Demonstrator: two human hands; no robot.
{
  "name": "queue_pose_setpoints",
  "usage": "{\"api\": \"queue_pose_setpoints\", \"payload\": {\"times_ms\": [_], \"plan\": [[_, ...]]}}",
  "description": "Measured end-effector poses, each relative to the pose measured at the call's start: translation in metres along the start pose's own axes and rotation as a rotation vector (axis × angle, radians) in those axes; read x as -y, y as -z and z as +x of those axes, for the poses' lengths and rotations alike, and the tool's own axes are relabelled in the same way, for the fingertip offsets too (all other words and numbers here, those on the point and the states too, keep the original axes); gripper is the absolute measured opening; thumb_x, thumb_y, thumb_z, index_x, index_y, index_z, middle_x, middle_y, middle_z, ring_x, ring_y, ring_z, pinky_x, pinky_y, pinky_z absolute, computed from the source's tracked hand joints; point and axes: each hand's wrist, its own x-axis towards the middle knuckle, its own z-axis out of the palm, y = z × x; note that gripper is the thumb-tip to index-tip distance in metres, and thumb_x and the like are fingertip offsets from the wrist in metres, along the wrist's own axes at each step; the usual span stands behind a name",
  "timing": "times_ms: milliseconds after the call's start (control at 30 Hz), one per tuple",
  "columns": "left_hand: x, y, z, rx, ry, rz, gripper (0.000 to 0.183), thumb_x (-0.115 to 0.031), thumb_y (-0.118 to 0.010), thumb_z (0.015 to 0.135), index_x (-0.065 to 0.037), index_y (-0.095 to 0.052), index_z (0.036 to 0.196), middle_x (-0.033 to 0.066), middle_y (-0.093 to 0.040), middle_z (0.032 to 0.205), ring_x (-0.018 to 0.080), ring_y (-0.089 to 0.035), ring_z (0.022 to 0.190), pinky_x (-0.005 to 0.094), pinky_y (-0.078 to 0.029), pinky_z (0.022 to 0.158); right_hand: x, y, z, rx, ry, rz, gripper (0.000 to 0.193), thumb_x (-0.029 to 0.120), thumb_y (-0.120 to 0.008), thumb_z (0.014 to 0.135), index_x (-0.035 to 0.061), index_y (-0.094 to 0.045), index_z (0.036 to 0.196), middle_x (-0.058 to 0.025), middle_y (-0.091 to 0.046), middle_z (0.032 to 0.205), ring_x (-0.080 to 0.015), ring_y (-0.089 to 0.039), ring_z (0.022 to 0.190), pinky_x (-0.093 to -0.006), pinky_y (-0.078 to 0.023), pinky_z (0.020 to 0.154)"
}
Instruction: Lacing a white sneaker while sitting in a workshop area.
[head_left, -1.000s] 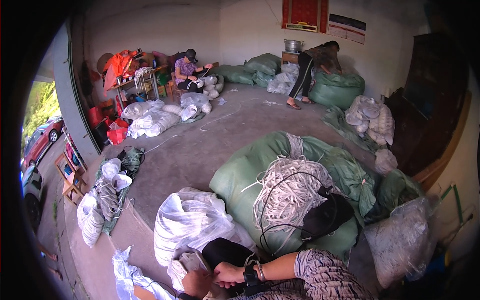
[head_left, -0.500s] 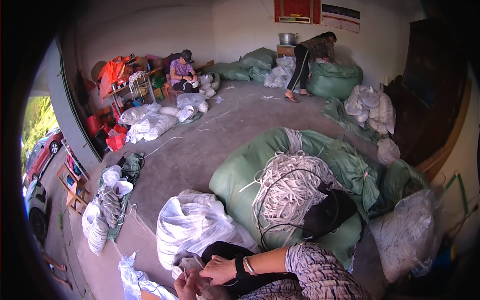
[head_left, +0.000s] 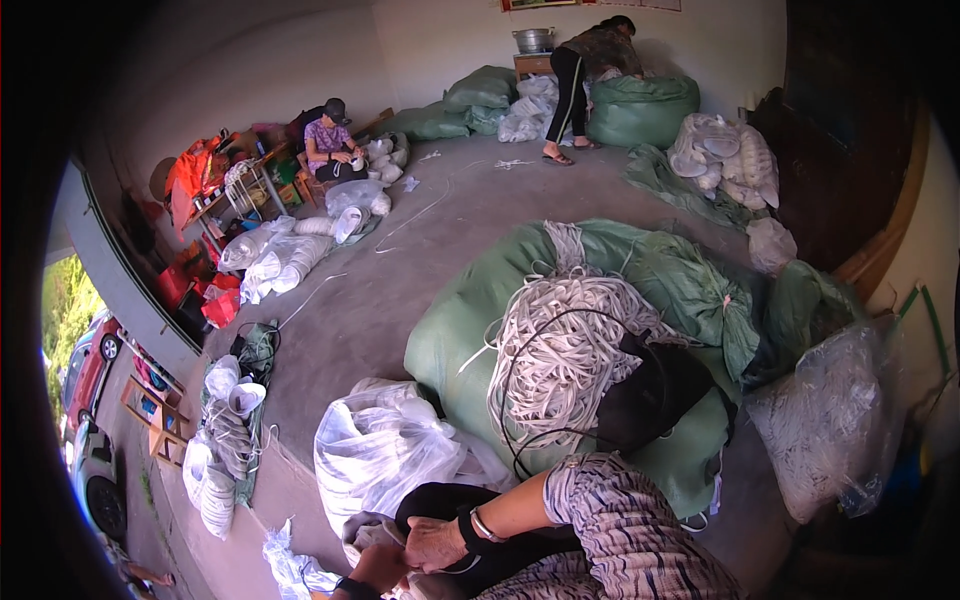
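Note:
At the lower edge, over my dark-trousered lap, my left hand and my right hand meet with fingers closed. A pale fabric piece lies under and between them, mostly covered. From below my right hand a thin white lace runs out. What my left fingers pinch is hidden. Just beyond my hands rests a translucent white bag of pale items. Farther right, a heap of white laces lies on a big green sack, beside a black cloth bag.
Stacked white shoe-like pieces lie at left, and a clear stuffed bag at right. One person sits at the back left handling white pieces. Another person bends over a green sack. Parked cars stand outside.
My view has shifted, so the room sits higher in the picture. My left hand has come up against my right hand, and its wrist now shows a dark band.

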Motion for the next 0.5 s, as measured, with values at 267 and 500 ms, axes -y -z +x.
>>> {"api": "queue_pose_setpoints", "payload": {"times_ms": [267,500], "plan": [[-0.032,0.028,0.035,0.326,0.239,0.036,0.029,-0.032,-0.054,0.085,-0.007,-0.066,0.074,0.0074,-0.063,0.059,0.0209,-0.064,0.055,0.0316,-0.052,0.052,-0.012,-0.006,-0.003,-0.103,0.070,-0.140,0.017,0.028,-0.067,0.059,0.0115,-0.061,0.056,-0.0089,-0.059,0.054,-0.0261,-0.058,0.052,-0.0399,-0.035,0.059],[-0.021,0.023,0.032,0.323,0.224,0.043,0.029,-0.031,-0.054,0.085,-0.007,-0.066,0.074,0.0081,-0.062,0.058,0.0216,-0.064,0.054,0.0312,-0.052,0.051,-0.008,-0.013,-0.003,-0.177,0.019,-0.101,0.016,0.024,-0.062,0.066,0.0133,-0.061,0.055,-0.0060,-0.058,0.053,-0.0217,-0.056,0.052,-0.0397,-0.036,0.065]]}}
